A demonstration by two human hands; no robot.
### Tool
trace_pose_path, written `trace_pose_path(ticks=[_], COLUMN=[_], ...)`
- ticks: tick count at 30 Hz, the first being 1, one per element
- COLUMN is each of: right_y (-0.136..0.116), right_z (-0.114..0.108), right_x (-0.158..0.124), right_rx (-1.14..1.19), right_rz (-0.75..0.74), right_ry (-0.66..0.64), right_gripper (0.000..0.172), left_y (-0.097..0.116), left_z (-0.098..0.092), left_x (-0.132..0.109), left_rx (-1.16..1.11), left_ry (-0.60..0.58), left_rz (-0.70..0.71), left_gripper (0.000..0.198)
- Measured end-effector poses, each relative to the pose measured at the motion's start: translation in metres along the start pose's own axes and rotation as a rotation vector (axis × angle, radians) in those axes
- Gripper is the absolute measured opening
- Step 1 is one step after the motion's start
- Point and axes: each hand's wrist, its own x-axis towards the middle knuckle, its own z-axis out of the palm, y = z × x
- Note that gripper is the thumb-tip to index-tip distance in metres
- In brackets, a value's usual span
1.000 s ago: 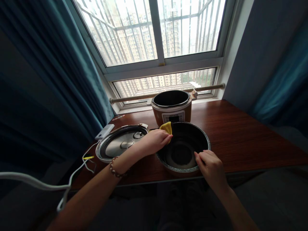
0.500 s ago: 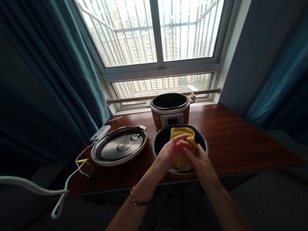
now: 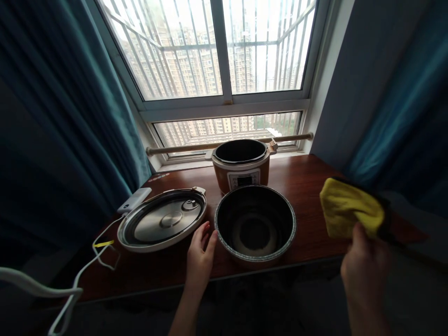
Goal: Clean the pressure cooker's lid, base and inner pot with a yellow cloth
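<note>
My right hand [image 3: 366,261] grips a yellow cloth [image 3: 350,210] with a dark underside, held up over the right part of the table. Beside the left rim of the dark inner pot [image 3: 255,224] is my left hand [image 3: 201,249], holding nothing, its fingers apart; whether the fingertips touch the rim I cannot tell. The pot stands upright near the table's front edge. Right behind it is the brown and white electric pressure cooker [image 3: 241,165], uncovered, with a control panel on its front. To the left lies the cooker's round lid [image 3: 164,221], its metal inner side facing up.
A white power strip [image 3: 135,200] rests at the table's left edge, with a white cord [image 3: 84,275] running down from it. A yellow tie [image 3: 104,244] is on the cord. Behind the wooden table [image 3: 301,172] are a barred window and a horizontal rod [image 3: 189,148]. Blue curtains hang at both sides.
The cloth has left the pot and moved right and up in my right hand. My left hand has let go of it and moved to the pot's left side.
</note>
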Motion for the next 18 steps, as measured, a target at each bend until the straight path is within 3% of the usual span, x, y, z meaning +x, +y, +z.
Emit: trace_pose_path(ticks=[3,6,8,13,18], right_y=[0.032,0.055,0.062,0.061,0.017], right_z=[0.008,0.022,0.028,0.033,0.028], right_x=[-0.016,-0.029,-0.03,-0.017,-0.013], right_rx=[-0.09,-0.154,-0.204,-0.272,-0.335], right_rz=[0.116,0.177,0.182,0.204,-0.043], right_ry=[-0.255,-0.456,-0.46,-0.531,-0.45], right_gripper=[0.04,0.058,0.066,0.038,0.037], left_y=[-0.016,-0.015,-0.011,-0.006,0.001], left_z=[0.009,0.016,0.018,0.015,0.024], left_x=[0.004,0.006,0.006,0.002,-0.012], left_rx=[-0.127,-0.188,-0.195,-0.161,-0.229], left_ry=[-0.051,-0.114,-0.157,-0.177,-0.178], left_rz=[-0.182,-0.226,-0.204,-0.1,-0.081], left_gripper=[0.057,0.062,0.06,0.054,0.05])
